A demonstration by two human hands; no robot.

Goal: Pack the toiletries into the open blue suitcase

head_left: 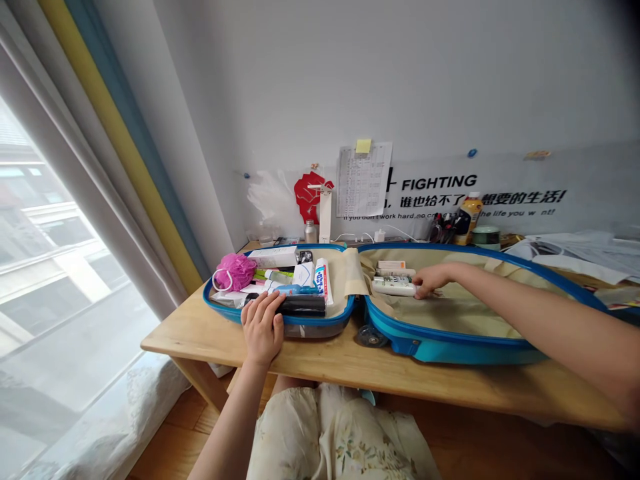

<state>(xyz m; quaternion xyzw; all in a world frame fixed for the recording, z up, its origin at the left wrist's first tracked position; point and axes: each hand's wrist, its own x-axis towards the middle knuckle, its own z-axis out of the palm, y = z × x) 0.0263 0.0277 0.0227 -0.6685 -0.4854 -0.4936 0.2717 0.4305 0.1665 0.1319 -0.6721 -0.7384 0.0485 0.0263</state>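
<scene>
A blue hard suitcase lies open on the wooden table, both halves lined in beige. My left hand rests palm down over the near rim of the left half, touching a black rolled item. Around that item are a pink bath pouf, a toothpaste box and several tubes and boxes. My right hand reaches into the right half, its fingertips against the end of a white tube. Several more pale tubes lie behind it. I cannot tell whether that hand grips the tube.
A suitcase wheel sits at the hinge side. Behind the suitcase stand a juice bottle, a pen holder and a green jar. Papers lie at the right. A curtained window is at the left.
</scene>
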